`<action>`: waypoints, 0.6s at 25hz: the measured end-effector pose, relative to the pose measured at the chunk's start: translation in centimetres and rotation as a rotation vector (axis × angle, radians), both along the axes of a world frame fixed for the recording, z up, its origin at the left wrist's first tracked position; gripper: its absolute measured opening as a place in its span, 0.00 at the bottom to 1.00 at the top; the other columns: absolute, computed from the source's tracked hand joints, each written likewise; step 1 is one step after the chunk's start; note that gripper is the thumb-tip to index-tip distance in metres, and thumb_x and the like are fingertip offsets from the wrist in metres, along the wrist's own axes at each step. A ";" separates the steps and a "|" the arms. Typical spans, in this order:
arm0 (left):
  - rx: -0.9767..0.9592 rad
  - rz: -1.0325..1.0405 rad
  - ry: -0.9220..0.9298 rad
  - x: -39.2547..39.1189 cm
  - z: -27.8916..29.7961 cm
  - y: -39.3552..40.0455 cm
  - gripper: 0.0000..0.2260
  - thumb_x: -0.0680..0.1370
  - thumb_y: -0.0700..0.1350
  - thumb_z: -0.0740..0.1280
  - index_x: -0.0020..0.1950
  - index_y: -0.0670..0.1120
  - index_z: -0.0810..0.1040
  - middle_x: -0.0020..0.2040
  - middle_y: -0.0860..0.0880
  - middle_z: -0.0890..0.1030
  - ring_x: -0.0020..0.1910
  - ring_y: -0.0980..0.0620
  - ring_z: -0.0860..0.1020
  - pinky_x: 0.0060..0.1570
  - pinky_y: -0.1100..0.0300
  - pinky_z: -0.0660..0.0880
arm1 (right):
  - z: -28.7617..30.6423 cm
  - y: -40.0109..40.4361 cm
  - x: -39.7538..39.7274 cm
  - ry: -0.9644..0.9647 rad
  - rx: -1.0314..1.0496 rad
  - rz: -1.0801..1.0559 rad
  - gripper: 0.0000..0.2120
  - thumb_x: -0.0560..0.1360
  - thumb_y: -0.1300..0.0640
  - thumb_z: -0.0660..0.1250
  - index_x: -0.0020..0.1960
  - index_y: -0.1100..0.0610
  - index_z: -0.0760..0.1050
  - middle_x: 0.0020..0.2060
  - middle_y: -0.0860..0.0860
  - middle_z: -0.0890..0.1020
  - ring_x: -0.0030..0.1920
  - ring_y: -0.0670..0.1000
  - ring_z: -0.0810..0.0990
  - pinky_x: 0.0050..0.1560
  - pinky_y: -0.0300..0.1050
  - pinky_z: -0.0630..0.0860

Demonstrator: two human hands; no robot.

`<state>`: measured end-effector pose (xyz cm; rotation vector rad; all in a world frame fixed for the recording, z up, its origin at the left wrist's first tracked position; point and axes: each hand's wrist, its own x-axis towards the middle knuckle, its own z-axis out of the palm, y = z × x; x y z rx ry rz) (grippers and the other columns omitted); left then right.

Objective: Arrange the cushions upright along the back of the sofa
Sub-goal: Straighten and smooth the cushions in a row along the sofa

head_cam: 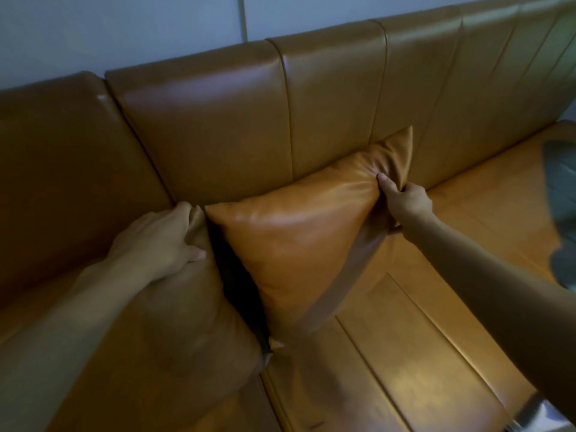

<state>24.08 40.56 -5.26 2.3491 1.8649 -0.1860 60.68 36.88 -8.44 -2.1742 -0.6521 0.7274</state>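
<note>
Two tan leather cushions rest on a tan leather sofa. The right cushion (299,244) stands tilted in the middle, its top corner leaning against the sofa back (237,120). My right hand (405,202) pinches its upper right edge, thumb on the front face. The left cushion (174,313) sits in shadow beside it, with a dark gap between the two. My left hand (165,241) grips that cushion's top corner near the base of the sofa back.
The sofa seat (420,338) stretches to the right and toward me. A grey fabric item (564,213) lies at the right edge on the seat. A pale wall (124,26) runs behind the sofa.
</note>
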 end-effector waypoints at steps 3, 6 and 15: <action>-0.041 0.064 -0.014 0.8 1.1 -0.8 0.19 0.72 0.55 0.72 0.48 0.49 0.63 0.49 0.49 0.73 0.56 0.43 0.74 0.46 0.51 0.70 | 0.1 0.0 0.1 -0.039 -0.052 0.032 0.28 0.74 0.33 0.64 0.54 0.60 0.73 0.46 0.58 0.76 0.34 0.56 0.74 0.43 0.64 0.83; -0.109 0.129 -0.046 1.6 1.4 -1.1 0.20 0.73 0.53 0.72 0.50 0.50 0.61 0.59 0.46 0.74 0.63 0.42 0.71 0.57 0.47 0.71 | -0.3 -0.2 0.1 -0.022 -0.034 0.058 0.31 0.74 0.34 0.64 0.59 0.61 0.75 0.48 0.59 0.78 0.40 0.58 0.78 0.47 0.64 0.82; -0.132 0.137 -0.359 -1.9 3.7 -3.0 0.31 0.74 0.67 0.61 0.73 0.54 0.62 0.73 0.49 0.65 0.70 0.46 0.67 0.66 0.49 0.67 | 2.0 -0.7 -6.4 -0.579 0.152 0.176 0.28 0.77 0.45 0.65 0.73 0.55 0.63 0.76 0.58 0.61 0.75 0.64 0.58 0.69 0.66 0.61</action>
